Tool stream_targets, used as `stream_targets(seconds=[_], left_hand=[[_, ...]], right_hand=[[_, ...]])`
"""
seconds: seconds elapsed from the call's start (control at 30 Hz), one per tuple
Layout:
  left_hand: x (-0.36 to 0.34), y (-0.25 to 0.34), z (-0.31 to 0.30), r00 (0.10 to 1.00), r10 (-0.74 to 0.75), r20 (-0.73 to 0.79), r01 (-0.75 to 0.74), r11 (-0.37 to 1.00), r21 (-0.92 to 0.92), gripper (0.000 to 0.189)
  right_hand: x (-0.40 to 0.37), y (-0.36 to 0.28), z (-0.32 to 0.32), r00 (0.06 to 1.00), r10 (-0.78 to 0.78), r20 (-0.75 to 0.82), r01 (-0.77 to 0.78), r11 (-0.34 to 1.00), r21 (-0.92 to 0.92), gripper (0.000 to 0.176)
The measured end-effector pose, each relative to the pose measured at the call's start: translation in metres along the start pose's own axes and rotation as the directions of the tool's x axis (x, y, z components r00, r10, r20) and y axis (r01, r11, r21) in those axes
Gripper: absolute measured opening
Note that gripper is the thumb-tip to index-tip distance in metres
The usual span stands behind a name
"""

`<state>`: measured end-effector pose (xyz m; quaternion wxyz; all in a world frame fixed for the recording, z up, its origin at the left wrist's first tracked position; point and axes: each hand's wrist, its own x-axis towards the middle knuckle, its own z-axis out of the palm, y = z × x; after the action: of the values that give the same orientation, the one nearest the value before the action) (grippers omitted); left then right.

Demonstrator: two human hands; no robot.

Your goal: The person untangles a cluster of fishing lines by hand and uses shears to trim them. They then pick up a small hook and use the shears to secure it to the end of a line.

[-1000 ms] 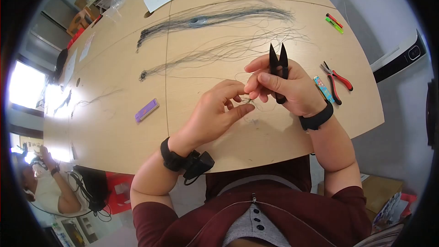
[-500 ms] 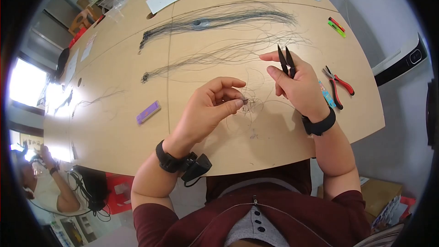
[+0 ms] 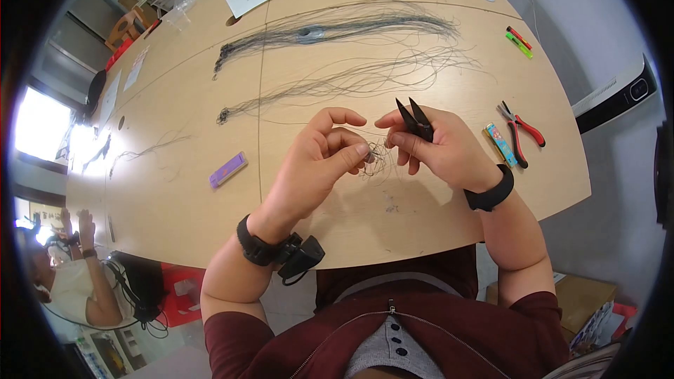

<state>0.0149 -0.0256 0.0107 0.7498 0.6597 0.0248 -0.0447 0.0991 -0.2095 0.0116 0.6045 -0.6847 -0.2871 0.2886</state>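
Observation:
My left hand [image 3: 319,165] pinches a small tangle of thin dark thread [image 3: 375,154] between thumb and forefinger, just above the wooden table [image 3: 175,203]. My right hand [image 3: 442,151] holds black thread snips [image 3: 414,118] with the blades pointing up and away, and its thumb and forefinger touch the same tangle from the right. Both hands meet over the near middle of the table. Loose strands trail from the tangle onto the tabletop.
Long bundles of dark thread [image 3: 337,28] lie across the far half of the table. Red-handled pliers [image 3: 518,130] and a blue patterned strip [image 3: 500,144] lie right of my right hand. A purple block [image 3: 227,169] sits to the left. Another person [image 3: 77,281] sits at lower left.
My right hand, which had pulled away to the right with the snips, has come back to the tangle. My left hand has kept its pinch on the thread.

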Motion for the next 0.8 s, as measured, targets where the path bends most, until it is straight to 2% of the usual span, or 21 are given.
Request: stream_targets(seconds=[0.17,0.27,0.4,0.5,0.6,0.73,0.8], left_hand=[[0.0,0.002,0.0,1.0,0.013,-0.026,-0.013,1.0,-0.006,0.027],[0.0,0.003,-0.001,0.998,0.039,-0.053,-0.038,0.999,0.018,0.027],[0.0,0.003,-0.002,0.992,0.065,-0.104,-0.061,0.997,0.047,0.024],[0.001,0.002,-0.002,0.992,0.074,-0.107,-0.054,0.983,0.176,0.025],[0.0,0.0,0.002,0.999,0.018,-0.041,-0.002,0.932,0.363,0.027],[0.004,-0.01,0.002,0.998,0.045,0.037,-0.058,0.863,0.502,0.027],[0.005,-0.013,0.001,0.999,0.029,0.026,-0.038,0.872,0.488,0.024]], right_hand=[[0.0,0.003,-0.001,1.0,-0.013,-0.024,0.014,0.999,0.04,0.018],[0.0,-0.001,-0.006,0.995,0.007,-0.097,-0.009,1.0,-0.014,0.017],[0.001,-0.002,-0.009,0.989,-0.012,-0.149,0.018,0.999,0.035,0.016],[0.0,-0.003,-0.008,0.99,-0.013,-0.137,0.022,0.998,0.064,0.016],[-0.001,-0.001,-0.004,0.995,-0.02,-0.098,0.028,0.996,0.08,0.016],[-0.002,0.001,-0.001,0.995,-0.069,-0.067,0.075,0.992,0.099,0.016],[-0.002,0.001,-0.001,0.994,-0.086,-0.067,0.093,0.991,0.1,0.016]])
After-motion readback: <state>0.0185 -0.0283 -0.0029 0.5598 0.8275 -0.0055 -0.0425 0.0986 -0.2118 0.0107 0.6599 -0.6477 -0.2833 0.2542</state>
